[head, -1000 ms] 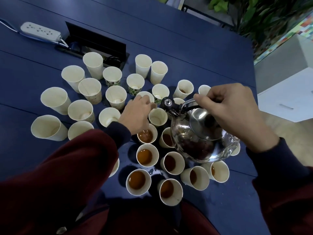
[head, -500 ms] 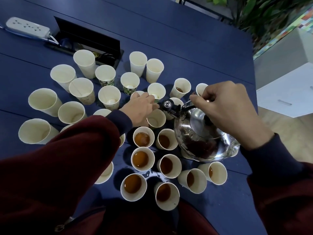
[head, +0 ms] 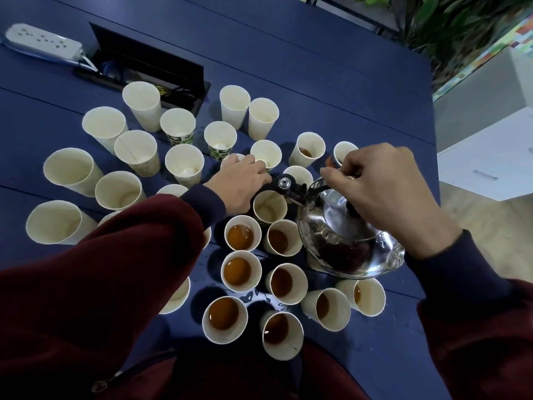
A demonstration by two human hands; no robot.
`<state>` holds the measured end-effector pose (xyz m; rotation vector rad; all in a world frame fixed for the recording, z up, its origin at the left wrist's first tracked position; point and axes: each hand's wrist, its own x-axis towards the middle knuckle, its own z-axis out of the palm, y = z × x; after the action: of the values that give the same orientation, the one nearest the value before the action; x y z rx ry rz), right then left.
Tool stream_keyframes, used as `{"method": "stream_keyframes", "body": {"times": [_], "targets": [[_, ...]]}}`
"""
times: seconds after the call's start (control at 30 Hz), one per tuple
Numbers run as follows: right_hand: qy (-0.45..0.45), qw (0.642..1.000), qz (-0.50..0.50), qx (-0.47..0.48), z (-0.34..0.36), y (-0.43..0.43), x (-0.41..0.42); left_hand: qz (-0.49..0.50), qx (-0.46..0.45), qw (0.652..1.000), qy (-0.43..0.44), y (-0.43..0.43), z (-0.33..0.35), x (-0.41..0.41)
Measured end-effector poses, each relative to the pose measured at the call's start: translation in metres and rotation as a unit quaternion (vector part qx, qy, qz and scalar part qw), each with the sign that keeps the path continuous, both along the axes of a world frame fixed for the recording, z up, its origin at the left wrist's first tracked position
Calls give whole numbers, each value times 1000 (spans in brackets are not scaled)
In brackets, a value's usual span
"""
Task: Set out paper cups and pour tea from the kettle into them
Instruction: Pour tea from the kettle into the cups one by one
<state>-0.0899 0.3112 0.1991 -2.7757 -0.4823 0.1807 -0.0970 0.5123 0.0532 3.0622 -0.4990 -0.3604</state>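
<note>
Thirty or so pale paper cups (head: 135,150), thin-walled, tapered and matte, stood crowded on the smooth dark-blue table (head: 317,82); a few bore a green-and-black printed band. Those from 5 to 7 o'clock of the cluster held amber tea (head: 237,271), with small wet drops glistening on the table among them, while those from 9 to 12 o'clock showed pale bottoms. The right hand (head: 383,194) was wrapped round the dark handle of the kettle (head: 346,246), a round-bodied vessel of mirror-polished steel with a domed lid, at 3 o'clock of the cluster and directly beneath that hand. Its capped spout (head: 284,183) pointed toward 10 o'clock, over an unfilled cup (head: 269,207). The left hand (head: 239,184) lay palm down just beside the spout, at its 9 o'clock, fingers bent over a half-hidden cup (head: 230,158); whether it gripped that cup could not be told. A white plastic power strip (head: 43,43) lay at 11 o'clock beside a black cable box (head: 150,62).
</note>
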Motion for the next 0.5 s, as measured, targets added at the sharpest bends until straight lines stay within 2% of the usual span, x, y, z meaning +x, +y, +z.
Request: {"method": "stream_keyframes", "body": {"times": [0.2, 0.5], "targets": [[-1, 1000, 0, -8, 0, -4, 1, -9, -81, 996, 25, -1, -3, -2], [1, 1000, -10, -10, -2, -8, -1, -38, -58, 997, 21, -9, -14, 1]]}}
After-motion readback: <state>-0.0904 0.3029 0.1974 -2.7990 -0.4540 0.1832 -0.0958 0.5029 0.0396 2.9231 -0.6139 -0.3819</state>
